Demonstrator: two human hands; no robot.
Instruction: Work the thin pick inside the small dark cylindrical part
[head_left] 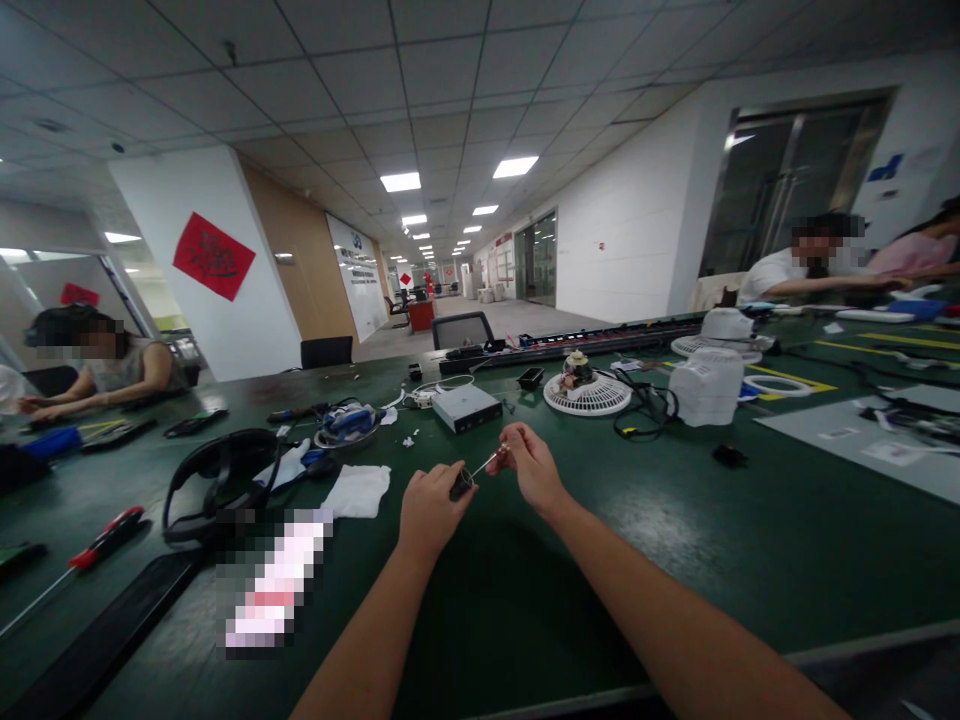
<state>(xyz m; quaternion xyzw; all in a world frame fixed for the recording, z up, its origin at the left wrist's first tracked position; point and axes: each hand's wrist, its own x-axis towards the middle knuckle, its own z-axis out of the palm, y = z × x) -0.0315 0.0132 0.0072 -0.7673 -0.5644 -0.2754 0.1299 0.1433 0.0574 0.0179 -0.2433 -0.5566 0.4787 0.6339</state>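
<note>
My left hand [429, 508] is closed around a small dark part [460, 486] with a rounded edge; most of that part is hidden by the fingers. My right hand [535, 468] pinches a small screwdriver [481, 467], its thin metal shaft slanting down to the left. The tip meets the dark part or lies just by it; I cannot tell which. Beyond both hands sits a silver optical drive [463, 406] with a black front. To its right lies a white round fan grille [587, 394] with a motor on top.
A white plastic housing [705, 387] stands to the right beside black cables. Left are a headset [217, 480], a white cloth [358, 491], a red-black screwdriver [106, 536] and a blue-cased device [349, 422]. A grey sheet [847, 425] lies far right. Other people sit at both sides.
</note>
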